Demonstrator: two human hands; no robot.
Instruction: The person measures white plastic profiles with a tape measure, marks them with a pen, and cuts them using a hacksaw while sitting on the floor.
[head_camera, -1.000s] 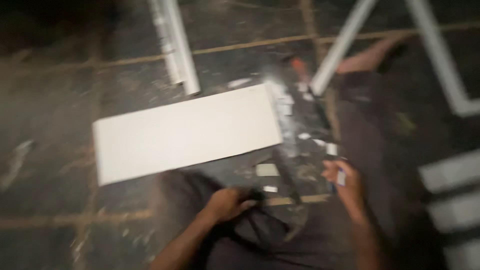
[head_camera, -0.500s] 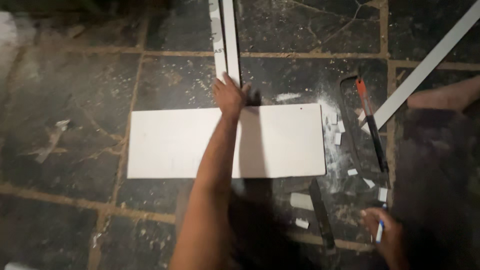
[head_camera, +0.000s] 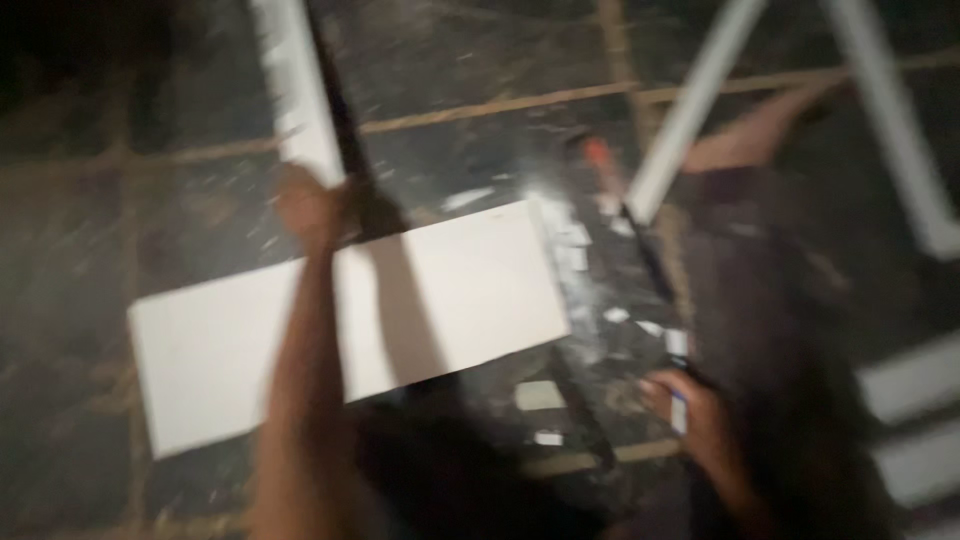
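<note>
Both forearms bare, no sleeves or gloves visible; left hand (head_camera: 312, 205) and right hand (head_camera: 700, 425) blurred; dark legwear.

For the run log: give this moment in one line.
left hand: on white strip | right hand: holds small object | white board: flat on floor

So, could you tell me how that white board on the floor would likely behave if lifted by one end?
The white board looks thin and flat with straight edges, so it is probably stiff and fairly light. Its face looks smooth, so it may slide easily on the dark floor. White chips lying beside it hint that it breaks off readily.
</note>
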